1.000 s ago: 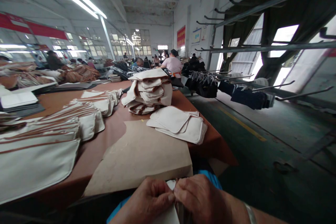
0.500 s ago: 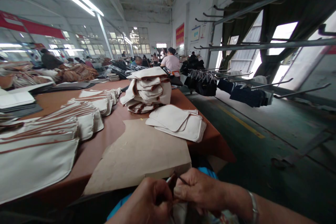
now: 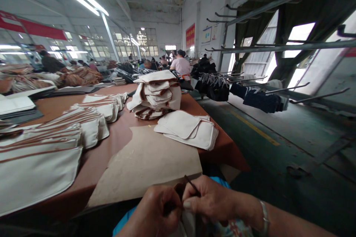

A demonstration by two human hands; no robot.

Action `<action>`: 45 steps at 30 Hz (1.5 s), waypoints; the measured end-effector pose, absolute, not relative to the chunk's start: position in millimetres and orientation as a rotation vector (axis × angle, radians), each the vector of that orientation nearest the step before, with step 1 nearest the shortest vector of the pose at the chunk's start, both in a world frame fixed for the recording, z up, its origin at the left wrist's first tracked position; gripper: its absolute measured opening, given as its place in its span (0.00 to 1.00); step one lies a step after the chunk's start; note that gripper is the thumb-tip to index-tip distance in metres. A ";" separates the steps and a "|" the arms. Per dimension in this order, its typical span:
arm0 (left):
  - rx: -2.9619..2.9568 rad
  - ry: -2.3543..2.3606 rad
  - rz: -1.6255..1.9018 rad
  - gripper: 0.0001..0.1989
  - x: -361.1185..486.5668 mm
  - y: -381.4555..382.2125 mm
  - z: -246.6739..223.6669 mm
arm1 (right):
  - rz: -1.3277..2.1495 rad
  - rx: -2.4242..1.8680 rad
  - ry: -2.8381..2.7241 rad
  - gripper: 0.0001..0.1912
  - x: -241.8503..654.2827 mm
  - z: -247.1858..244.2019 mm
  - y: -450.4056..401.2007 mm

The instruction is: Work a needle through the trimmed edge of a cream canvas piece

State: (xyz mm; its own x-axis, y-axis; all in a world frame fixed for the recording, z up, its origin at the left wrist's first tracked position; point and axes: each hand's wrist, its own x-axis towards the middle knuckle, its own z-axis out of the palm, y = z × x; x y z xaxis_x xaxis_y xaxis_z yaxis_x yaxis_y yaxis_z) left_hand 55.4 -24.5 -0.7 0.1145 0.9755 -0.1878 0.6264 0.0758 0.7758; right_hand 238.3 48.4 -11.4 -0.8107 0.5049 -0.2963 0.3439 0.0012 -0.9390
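Note:
At the bottom middle, my left hand point(image 3: 160, 207) is closed in a pinch on the edge of a cream fabric piece point(image 3: 189, 224) with brown trim. My right hand point(image 3: 213, 200), with a bracelet at the wrist, pinches the same edge close beside it. A thin brown strip point(image 3: 191, 184) pokes up from between the right thumb and fingers. Most of the held piece is hidden behind the hands and below the view. Just beyond them lies a sheet of brown paper point(image 3: 150, 155) on the table, with flat cream pieces point(image 3: 186, 129) on its far right corner.
A tall pile of cream pieces point(image 3: 157, 96) stands behind the paper. Overlapping rows of brown-edged cream pieces point(image 3: 41, 166) cover the left side of the brown tabletop point(image 3: 119, 133). To the right stands a metal rack point(image 3: 278, 49) with long prongs and hanging dark pieces point(image 3: 263, 102). People sit farther back.
The brown strip now stands out longer above my right hand. Both hands stay close together and have shifted only slightly, and the table things look the same.

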 end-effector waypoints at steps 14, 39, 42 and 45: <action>1.599 1.519 0.761 0.06 36.7 -42.8 4.2 | 2.114 -0.907 -1.882 0.14 237.9 -17.6 45.0; 3.019 1.441 0.791 0.12 37.5 -38.3 -20.7 | 2.224 -0.859 -1.780 0.15 239.4 -35.8 45.0; 3.043 1.498 0.784 0.11 40.4 -38.4 -25.4 | 2.242 -0.868 -1.768 0.15 238.7 -36.9 44.8; 3.005 1.579 0.793 0.11 42.1 -40.1 -29.3 | 2.236 -0.876 -1.783 0.14 237.8 -36.5 44.4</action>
